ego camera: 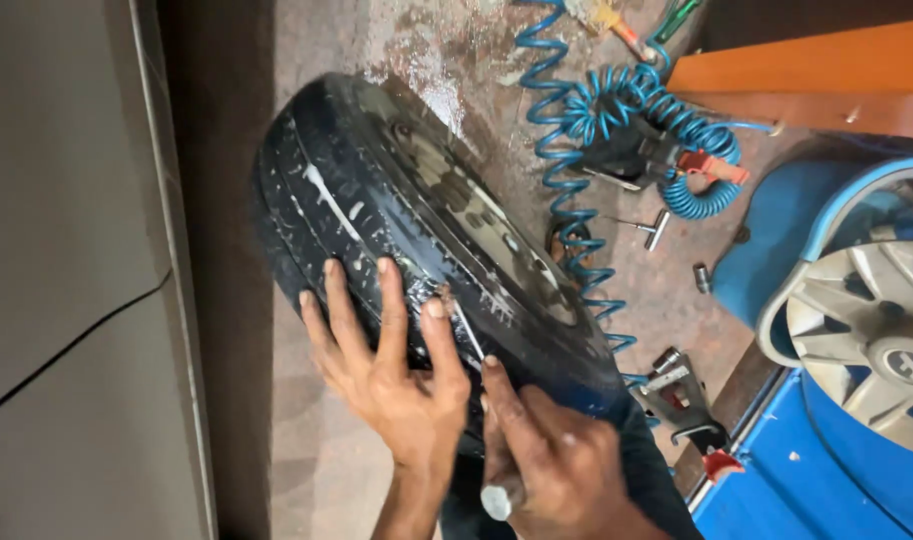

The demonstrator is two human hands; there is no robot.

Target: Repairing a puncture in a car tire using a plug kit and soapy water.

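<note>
A black tyre (pixel 376 220) on its wheel stands upright and tilted on the wet floor, its tread wet and foamy. My left hand (pixel 386 370) lies flat on the tread with fingers spread. My right hand (pixel 546 460) grips a thin metal tool (pixel 466 335) with a round handle end (pixel 496 500). The tool's tip sits against the tread beside my left fingers.
A coiled blue air hose (pixel 596 130) with an air gun lies on the floor behind the tyre. Small metal tools lie near it. A silver hubcap (pixel 871 330) rests on blue equipment at the right. A grey wall (pixel 66 270) runs along the left.
</note>
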